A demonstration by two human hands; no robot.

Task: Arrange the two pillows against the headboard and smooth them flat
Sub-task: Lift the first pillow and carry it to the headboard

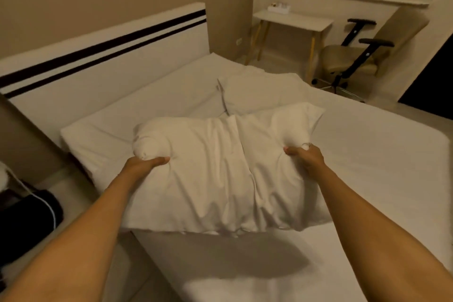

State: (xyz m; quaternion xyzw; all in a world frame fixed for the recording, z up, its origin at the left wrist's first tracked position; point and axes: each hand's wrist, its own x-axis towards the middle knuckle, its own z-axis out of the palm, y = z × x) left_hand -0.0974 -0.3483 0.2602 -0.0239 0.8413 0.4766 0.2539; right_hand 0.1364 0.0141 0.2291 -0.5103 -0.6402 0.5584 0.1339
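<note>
We hold a white pillow in both hands above the near edge of the bed, lifted clear of the mattress so that it casts a dark shadow on the sheet below. Our left hand is bunched tight on the pillow's left end, at about nine o'clock on it, the thumb lying across the fabric and the corner bulging above the grip. Our right hand is closed on the right end at about three o'clock, fingers dug into the cloth. The pillowcase is heavily creased, with a deep fold running down its middle.

The second pillow lies flat on the bed beyond the held one, toward twelve o'clock, its near edge hidden behind the one we carry. It sits well apart from the headboard, which runs along the bed toward ten o'clock and bears two dark stripes.

At one o'clock a small white side table stands against the wall, and an office chair with black armrests stands just right of it.
</note>
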